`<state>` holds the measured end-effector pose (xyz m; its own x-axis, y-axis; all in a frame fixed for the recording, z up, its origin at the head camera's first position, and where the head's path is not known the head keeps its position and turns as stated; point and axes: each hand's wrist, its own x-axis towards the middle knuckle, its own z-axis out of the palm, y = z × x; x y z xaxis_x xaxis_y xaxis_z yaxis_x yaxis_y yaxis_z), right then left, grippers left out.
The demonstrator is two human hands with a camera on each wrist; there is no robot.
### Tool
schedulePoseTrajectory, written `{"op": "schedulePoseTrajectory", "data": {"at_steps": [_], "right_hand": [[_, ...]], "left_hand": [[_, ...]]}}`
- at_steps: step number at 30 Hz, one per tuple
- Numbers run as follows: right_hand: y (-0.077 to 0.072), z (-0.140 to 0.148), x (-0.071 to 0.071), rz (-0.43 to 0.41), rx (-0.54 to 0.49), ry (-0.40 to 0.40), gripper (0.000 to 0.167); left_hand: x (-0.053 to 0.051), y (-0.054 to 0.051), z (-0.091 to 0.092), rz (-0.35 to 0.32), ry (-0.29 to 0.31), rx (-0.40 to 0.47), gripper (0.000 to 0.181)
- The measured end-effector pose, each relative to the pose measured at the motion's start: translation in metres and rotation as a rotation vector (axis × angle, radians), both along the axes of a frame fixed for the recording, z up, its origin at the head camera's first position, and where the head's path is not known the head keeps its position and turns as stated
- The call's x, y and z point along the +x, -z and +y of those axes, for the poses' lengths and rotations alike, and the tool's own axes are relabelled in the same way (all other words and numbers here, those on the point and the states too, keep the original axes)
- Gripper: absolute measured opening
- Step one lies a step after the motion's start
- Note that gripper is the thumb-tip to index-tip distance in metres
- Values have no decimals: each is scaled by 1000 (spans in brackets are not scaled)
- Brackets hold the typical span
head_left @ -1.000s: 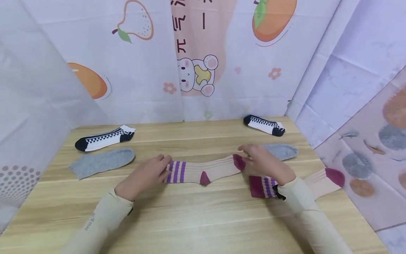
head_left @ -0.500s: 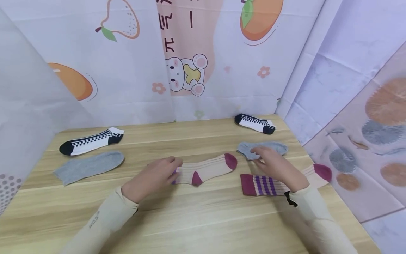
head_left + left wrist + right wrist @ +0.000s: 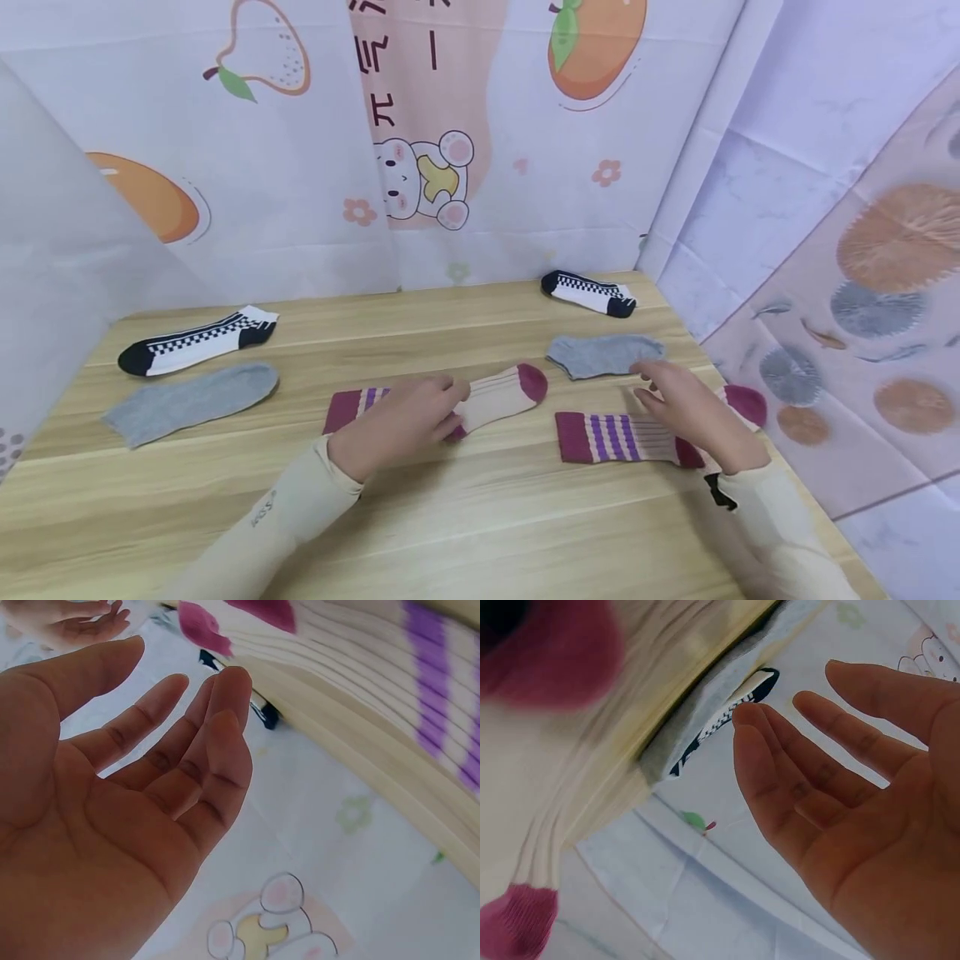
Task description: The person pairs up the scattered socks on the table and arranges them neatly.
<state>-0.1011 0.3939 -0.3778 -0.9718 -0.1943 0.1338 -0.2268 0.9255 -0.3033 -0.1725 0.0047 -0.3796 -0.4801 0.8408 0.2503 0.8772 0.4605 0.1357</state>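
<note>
My left hand point(image 3: 405, 417) hovers over the middle of a cream sock point(image 3: 495, 398) with purple stripes and maroon cuff, heel and toe, hiding part of it. Nothing is in its relaxed fingers; the left wrist view shows the bare palm point(image 3: 112, 802). To the right lies a matching striped sock point(image 3: 611, 437), and my right hand point(image 3: 690, 412) is above its foot end, covering some of it. In the right wrist view that palm point(image 3: 877, 847) also holds nothing, its fingers loosely bent. Both striped socks lie flat on the wooden table point(image 3: 480, 525).
A grey sock point(image 3: 195, 400) and a black-and-white checked sock point(image 3: 198, 340) lie at the table's left. Another grey sock point(image 3: 603, 354) and a second checked sock point(image 3: 588, 292) lie at the back right. A printed curtain point(image 3: 300, 208) stands behind the table.
My left hand has moved right from the left striped sock's cuff to over its middle. The right hand has left that sock's toe and moved right, over the other striped sock. The head view has shifted.
</note>
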Motion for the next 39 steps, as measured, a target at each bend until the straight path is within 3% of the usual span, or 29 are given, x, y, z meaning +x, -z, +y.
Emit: {"op": "schedulePoseTrajectory", "data": {"at_steps": [10,16,21,27,34,39], "right_hand": [[6,32,21,-22,25,107,29],[8,55,29,23,31,135,26],[13,69,34,45,26,149,25],[15,84,36,102,48,176,31],[22,101,41,165,59,184,28],[24,108,48,182,60,242,32]], "left_hand": [[0,2,33,0,72,-57,16],[0,1,54,-22,109,-56,18],[0,6,69,22,143,-59,20],[-1,7,85,29,166,-51,23],[-1,8,105,37,196,-87,14],[0,12,123,28,209,-109,12]]}}
